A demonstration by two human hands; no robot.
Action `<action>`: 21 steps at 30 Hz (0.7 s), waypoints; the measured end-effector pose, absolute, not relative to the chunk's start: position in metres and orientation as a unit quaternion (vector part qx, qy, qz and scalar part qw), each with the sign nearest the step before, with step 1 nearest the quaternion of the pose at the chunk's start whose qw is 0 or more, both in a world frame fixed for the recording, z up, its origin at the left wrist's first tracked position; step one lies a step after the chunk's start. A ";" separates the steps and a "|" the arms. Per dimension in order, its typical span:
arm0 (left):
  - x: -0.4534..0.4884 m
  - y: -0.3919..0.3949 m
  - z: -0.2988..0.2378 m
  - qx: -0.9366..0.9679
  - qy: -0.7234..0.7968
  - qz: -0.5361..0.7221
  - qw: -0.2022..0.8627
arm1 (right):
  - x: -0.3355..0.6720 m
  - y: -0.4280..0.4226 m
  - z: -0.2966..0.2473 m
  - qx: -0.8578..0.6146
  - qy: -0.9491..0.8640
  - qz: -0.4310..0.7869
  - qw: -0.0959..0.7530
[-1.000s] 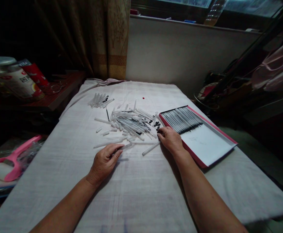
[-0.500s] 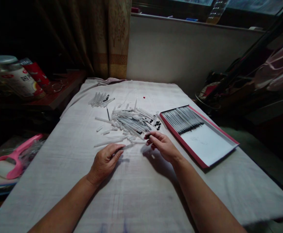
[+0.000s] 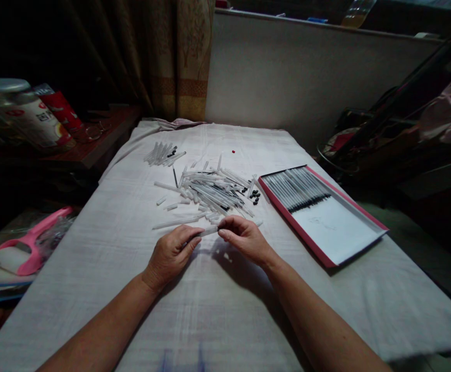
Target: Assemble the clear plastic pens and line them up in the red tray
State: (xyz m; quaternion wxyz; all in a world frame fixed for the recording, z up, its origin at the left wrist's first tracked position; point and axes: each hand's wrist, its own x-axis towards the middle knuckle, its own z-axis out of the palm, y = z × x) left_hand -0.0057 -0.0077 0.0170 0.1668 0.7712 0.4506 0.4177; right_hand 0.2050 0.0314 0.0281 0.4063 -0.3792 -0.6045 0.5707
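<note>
Between its thumb and fingers, my left hand [image 3: 169, 254] grips a pen [image 3: 208, 231] whose pale, see-through barrel sticks out to the right. My right hand [image 3: 246, 242] pinches a small black pen plug [image 3: 219, 228] against the barrel's right end; whether it is inserted I cannot tell. Just beyond both hands lies a loose pile of clear pen barrels, caps and dark refills [image 3: 213, 194]. Several black plugs [image 3: 255, 195] are scattered at the pile's right side.
To the right, a shallow red-edged box [image 3: 295, 225] holds a row of pens [image 3: 293, 186] with black tips. A smaller group of clear caps [image 3: 159, 154] lies far left, and a red bit [image 3: 233, 152] at the back. Jars [image 3: 35, 116] and a pink-handled object [image 3: 35, 243] stand left.
My right hand has moved left with the black plug, bringing it to the end of the pen in my left hand. The view has shifted slightly.
</note>
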 end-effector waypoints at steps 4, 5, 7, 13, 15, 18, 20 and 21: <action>-0.006 -0.007 0.015 0.773 0.454 0.411 0.168 | 0.205 0.030 0.025 -0.392 -0.651 0.494 0.424; -0.007 -0.007 0.014 0.775 0.454 0.408 0.167 | 0.205 0.030 0.024 -0.394 -0.669 0.461 0.429; -0.007 -0.007 0.013 0.780 0.453 0.401 0.163 | 0.205 0.029 0.025 -0.390 -0.707 0.396 0.437; -0.008 -0.008 0.011 0.786 0.452 0.395 0.148 | 0.205 0.028 0.026 -0.375 -0.769 0.287 0.431; -0.007 -0.008 0.012 0.790 0.448 0.395 0.141 | 0.206 0.029 0.023 -0.383 -0.783 0.257 0.418; -0.006 -0.008 0.012 0.797 0.441 0.391 0.134 | 0.207 0.030 0.016 -0.410 -0.803 0.209 0.380; -0.006 -0.008 0.012 0.799 0.440 0.387 0.135 | 0.208 0.031 0.014 -0.428 -0.809 0.195 0.353; -0.006 -0.008 0.012 0.799 0.441 0.386 0.137 | 0.208 0.031 0.014 -0.434 -0.810 0.199 0.342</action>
